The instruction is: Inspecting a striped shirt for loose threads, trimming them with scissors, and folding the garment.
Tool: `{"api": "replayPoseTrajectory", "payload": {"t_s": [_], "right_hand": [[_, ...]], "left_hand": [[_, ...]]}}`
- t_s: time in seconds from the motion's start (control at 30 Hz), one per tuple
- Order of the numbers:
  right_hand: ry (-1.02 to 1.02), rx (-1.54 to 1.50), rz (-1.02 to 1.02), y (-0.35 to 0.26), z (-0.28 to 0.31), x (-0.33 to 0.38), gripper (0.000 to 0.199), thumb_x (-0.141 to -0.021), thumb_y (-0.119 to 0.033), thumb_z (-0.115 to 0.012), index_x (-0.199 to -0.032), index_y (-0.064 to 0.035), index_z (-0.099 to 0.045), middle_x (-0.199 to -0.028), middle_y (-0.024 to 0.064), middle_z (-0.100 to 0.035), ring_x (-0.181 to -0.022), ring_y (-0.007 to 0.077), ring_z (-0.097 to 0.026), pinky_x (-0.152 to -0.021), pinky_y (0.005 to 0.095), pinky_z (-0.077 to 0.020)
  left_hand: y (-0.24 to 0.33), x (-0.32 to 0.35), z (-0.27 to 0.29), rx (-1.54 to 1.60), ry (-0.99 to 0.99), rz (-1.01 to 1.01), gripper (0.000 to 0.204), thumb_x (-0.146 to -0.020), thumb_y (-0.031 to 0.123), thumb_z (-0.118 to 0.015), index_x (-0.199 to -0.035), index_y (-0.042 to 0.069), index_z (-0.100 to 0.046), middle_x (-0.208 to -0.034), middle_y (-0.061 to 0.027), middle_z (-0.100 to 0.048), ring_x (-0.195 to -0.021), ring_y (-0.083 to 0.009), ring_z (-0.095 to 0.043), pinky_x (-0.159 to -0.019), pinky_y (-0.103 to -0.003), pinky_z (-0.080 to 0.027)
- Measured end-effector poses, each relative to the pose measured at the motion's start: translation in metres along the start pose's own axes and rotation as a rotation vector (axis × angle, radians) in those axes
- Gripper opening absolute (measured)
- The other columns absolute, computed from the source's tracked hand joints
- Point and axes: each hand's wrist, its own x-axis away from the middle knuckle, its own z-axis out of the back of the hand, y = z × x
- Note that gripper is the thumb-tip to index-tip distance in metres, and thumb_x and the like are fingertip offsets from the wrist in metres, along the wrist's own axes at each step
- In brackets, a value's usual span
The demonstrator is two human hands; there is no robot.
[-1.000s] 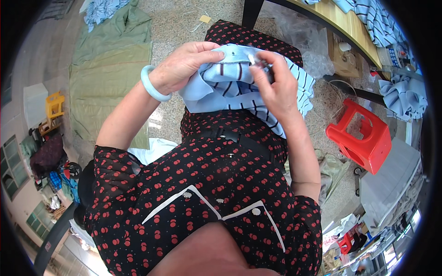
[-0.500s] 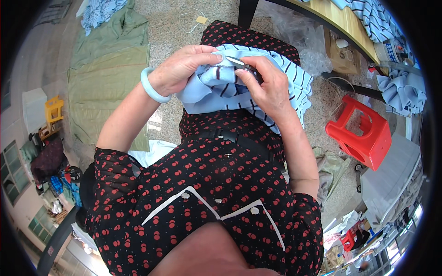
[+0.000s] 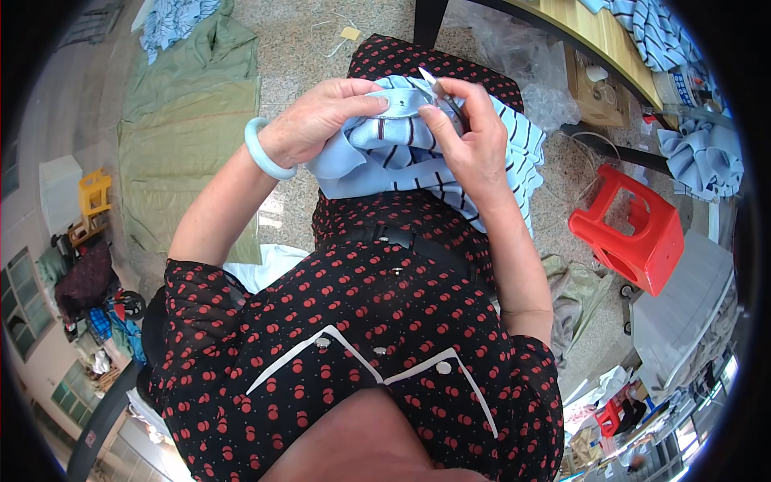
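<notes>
A light blue garment (image 3: 405,161) with dark stripes lies bunched on my lap. My left hand (image 3: 317,120), with a pale green bangle (image 3: 263,153) on the wrist, pinches the garment's upper edge beside a small dark button. My right hand (image 3: 474,136) grips a small pair of thread snips (image 3: 438,90), whose metal tip points up at the garment's edge just right of the button. Both hands nearly touch over the cloth.
A red plastic stool (image 3: 630,229) lies tipped on the floor to my right. A wooden table (image 3: 598,36) with more striped blue garments (image 3: 699,157) runs along the upper right. A green sack cloth (image 3: 189,128) is spread on the floor at left. Clear plastic wrap (image 3: 522,56) lies under the table.
My right hand has lifted off the cloth and turned, bringing the snips' tip up into view at the garment's edge. My left hand keeps its pinch.
</notes>
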Motion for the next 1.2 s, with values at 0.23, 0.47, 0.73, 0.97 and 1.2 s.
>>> {"api": "replayPoseTrajectory", "payload": {"t_s": [0.23,0.47,0.73,0.97,1.2], "right_hand": [[-0.31,-0.288,-0.255,0.001,0.001,-0.011,0.042,-0.074,-0.005,-0.06,-0.113,-0.0041,-0.044,-0.081,0.002,-0.056,-0.073,0.0061,-0.051,-0.066,0.0194,-0.0401],[-0.224,-0.35,-0.274,-0.003,-0.004,-0.026,0.034,-0.074,-0.006,-0.061,-0.106,-0.0028,-0.05,-0.078,-0.0003,-0.054,-0.073,0.0042,-0.048,-0.066,0.0179,-0.0395],[-0.129,-0.162,-0.193,0.009,-0.015,-0.043,0.032,-0.074,-0.009,-0.061,-0.103,-0.0014,-0.051,-0.079,-0.0001,-0.054,-0.074,0.0048,-0.049,-0.067,0.0182,-0.0401],[-0.015,-0.193,-0.127,0.013,-0.022,-0.043,0.022,-0.071,-0.01,-0.061,-0.091,-0.006,-0.054,-0.07,0.0023,-0.055,-0.064,0.009,-0.051,-0.06,0.0231,-0.042],[0.057,0.128,0.044,0.001,-0.019,-0.038,0.029,-0.076,-0.014,-0.061,-0.1,-0.0014,-0.05,-0.086,0.0084,-0.057,-0.076,0.0165,-0.056,-0.069,0.0265,-0.0444]], "left_hand": [[-0.009,-0.004,0.016,-0.375,-0.009,-0.052,0.019,-0.078,0.014,-0.054,-0.092,0.001,-0.057,-0.076,-0.0001,-0.057,-0.068,-0.0049,-0.051,-0.062,-0.02,-0.042],[-0.017,0.014,0.034,-0.6,0.146,-0.218,0.023,-0.078,0.011,-0.051,-0.096,-0.001,-0.055,-0.08,0.0004,-0.055,-0.072,-0.0039,-0.049,-0.064,-0.019,-0.041],[0.003,0.027,0.033,-0.214,0.23,-0.063,0.019,-0.08,0.014,-0.055,-0.094,0.0,-0.058,-0.08,-0.0004,-0.058,-0.069,-0.0043,-0.052,-0.064,-0.018,-0.042],[-0.001,0.021,0.032,-0.006,0.158,0.001,0.019,-0.079,0.012,-0.057,-0.095,0.001,-0.056,-0.085,-0.0019,-0.059,-0.073,-0.0066,-0.055,-0.068,-0.02,-0.045],[0.006,0.016,0.034,-0.014,0.126,-0.011,0.014,-0.077,0.011,-0.056,-0.088,0.002,-0.057,-0.08,-0.0018,-0.059,-0.071,-0.0068,-0.055,-0.063,-0.02,-0.044]]}}
